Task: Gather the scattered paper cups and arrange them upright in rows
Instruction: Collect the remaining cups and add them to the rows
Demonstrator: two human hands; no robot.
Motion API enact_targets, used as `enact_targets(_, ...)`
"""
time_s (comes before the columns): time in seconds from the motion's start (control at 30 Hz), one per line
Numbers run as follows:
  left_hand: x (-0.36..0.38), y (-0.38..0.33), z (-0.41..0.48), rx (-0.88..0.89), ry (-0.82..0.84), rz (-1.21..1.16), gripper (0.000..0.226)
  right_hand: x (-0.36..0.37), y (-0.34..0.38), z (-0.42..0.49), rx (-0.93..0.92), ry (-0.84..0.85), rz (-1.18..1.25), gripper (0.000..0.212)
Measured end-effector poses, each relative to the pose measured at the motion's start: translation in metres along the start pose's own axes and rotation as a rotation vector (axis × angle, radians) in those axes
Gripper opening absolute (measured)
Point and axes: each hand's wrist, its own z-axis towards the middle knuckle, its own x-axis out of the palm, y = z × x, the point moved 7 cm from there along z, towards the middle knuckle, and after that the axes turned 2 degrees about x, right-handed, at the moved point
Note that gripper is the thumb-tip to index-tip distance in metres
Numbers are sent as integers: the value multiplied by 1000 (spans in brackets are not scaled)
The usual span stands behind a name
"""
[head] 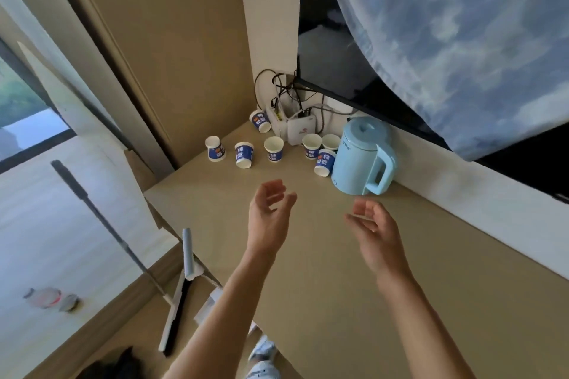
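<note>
1. I see both forearms reaching forward over the tan counter, bare, wrists slightly raised, neither touching the surface as far as I can tell.
2. Left hand: palm turned inward toward the right, fingers loosely curled and spread, thumb apart. Nothing in it.
3. Right hand: palm facing left, fingers half-bent, thumb pointing toward the other hand. Also empty. The two hands face each other with a gap between.
4. Paper cups, blue-and-white, sit at the far end of the counter, well beyond both hands. Leftmost cup upright near the counter edge; next cup stands mouth-down; third cup upright.
5. Two more upright cups and sit in front of a white box; an inverted cup stands just beside the light-blue kettle.
6. One tilted cup lies in the corner by the cables.
</note>
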Motion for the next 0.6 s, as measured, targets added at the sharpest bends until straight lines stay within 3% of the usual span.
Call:
enact_targets(0.13, -8, 25, 93, -57, 38, 115, 35, 26, -7, 37, 77, -35, -45, 27)
enact_targets(0.4, -29, 108, 291, -157, 15, 594, 62, 78, -17, 108, 164, -26, -80, 30)
enact_targets(0.6, -25, 177, 366, -290, 25, 724, 76, 90, -32, 124, 230, -60, -96, 29)
